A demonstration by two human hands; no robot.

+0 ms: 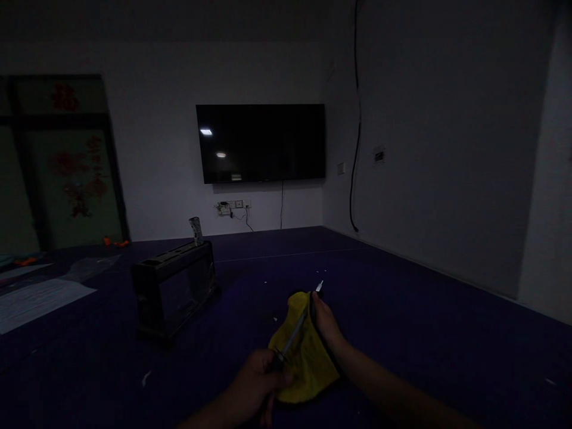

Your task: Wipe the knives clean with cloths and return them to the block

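The room is dim. My left hand [255, 381] is closed around the near end of a thin metal tool, perhaps a knife [295, 333], which slants up to the right. My right hand [325, 322] is closed on a yellow cloth [308, 357] and presses it against the far part of the tool. A small pale tip [319, 287] shows just above my right hand. The cloth hangs below and between both hands, above the dark purple floor [402, 310].
A dark box-like block with slots [174, 289] stands on the floor to the left, a grey handle [195, 231] sticking up from it. A black TV [261, 143] hangs on the far wall. Papers [36, 301] lie at the left. A white wall runs along the right.
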